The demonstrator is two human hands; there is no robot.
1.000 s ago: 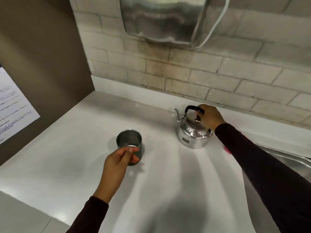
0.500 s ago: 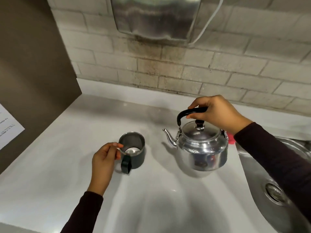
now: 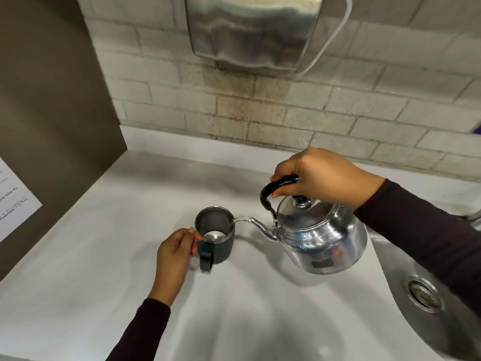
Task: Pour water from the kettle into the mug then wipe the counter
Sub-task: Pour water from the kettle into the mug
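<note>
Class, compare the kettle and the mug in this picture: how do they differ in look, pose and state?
The kettle is shiny silver outside; the mug is dark outside. The kettle is lifted and tilted by the right hand; the mug stands upright on the counter, steadied at its rim by the left hand. The kettle is lidded; the mug is open-topped. Both have dark handles.

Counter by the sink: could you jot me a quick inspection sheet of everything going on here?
Surface: white counter, no spill visible.
Job's things: steel kettle lifted and tilted, spout at the rim of the dark mug; water stream visible.
Clutter: nothing seen.
Hands: right hand grips kettle handle; left hand steadies mug at rim.
Cables: white cord beside wall dispenser.
Surroundings: brick wall, steel sink, paper notice.
</note>
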